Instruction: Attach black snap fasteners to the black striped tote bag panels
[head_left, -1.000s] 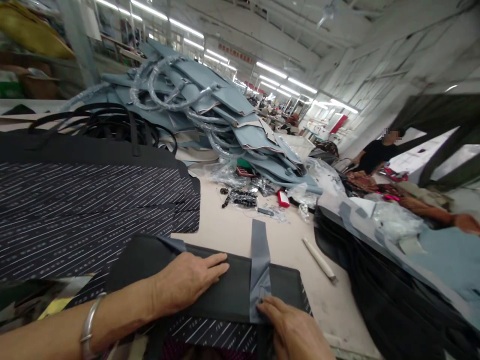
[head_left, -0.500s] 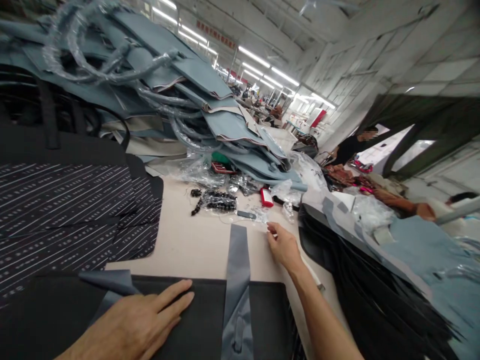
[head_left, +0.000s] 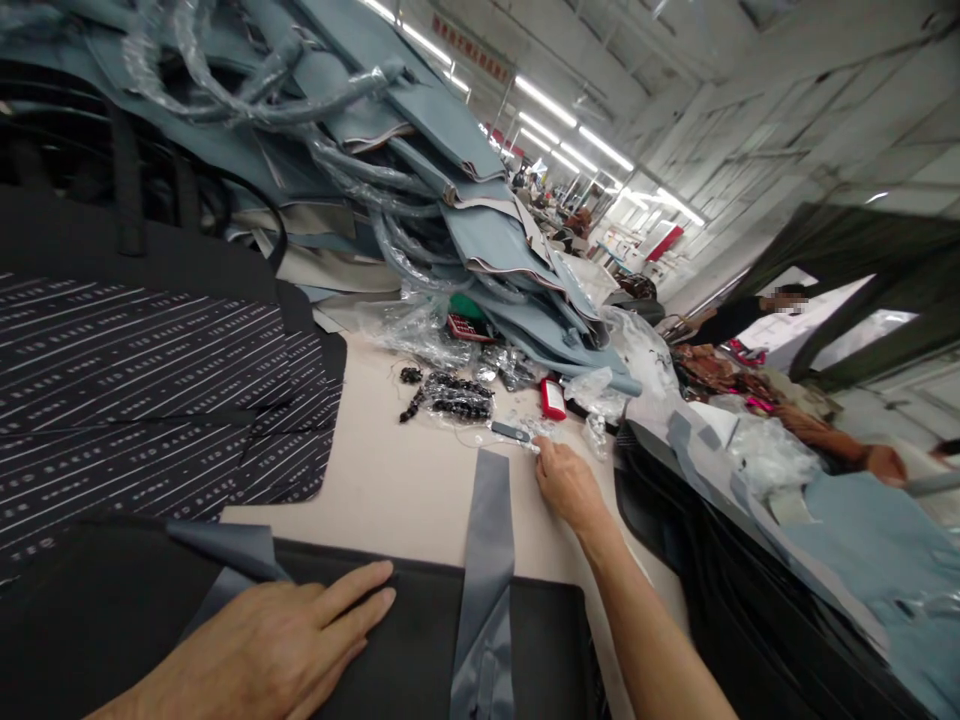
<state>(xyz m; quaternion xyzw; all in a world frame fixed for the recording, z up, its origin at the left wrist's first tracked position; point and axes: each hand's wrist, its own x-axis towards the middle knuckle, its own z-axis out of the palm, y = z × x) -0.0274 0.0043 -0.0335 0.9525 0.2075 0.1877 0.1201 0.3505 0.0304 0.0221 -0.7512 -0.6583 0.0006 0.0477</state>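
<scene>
My left hand [head_left: 277,640] lies flat, fingers stretched, on a black fabric panel [head_left: 405,650] at the near edge of the table. A grey strap [head_left: 486,560] runs across that panel and out onto the beige table [head_left: 397,490]. My right hand [head_left: 564,480] is stretched forward past the strap's far end, its fingertips pinched at a small clear plastic packet [head_left: 525,432] beside a little dark flat piece [head_left: 510,431]. What the fingers hold is too small to name.
Black striped lining fabric [head_left: 150,390] covers the left. A tall heap of blue-grey bag panels with wrapped handles [head_left: 390,170] rises behind. Black beads [head_left: 450,398], a red object [head_left: 553,398] and plastic bags lie mid-table. Dark panels [head_left: 750,600] stack at right. A person in black [head_left: 750,315] stands far right.
My right hand left the strap on the black panel and reached forward to the small packets at mid-table. The view tilted and moved closer. My left hand stayed flat on the panel.
</scene>
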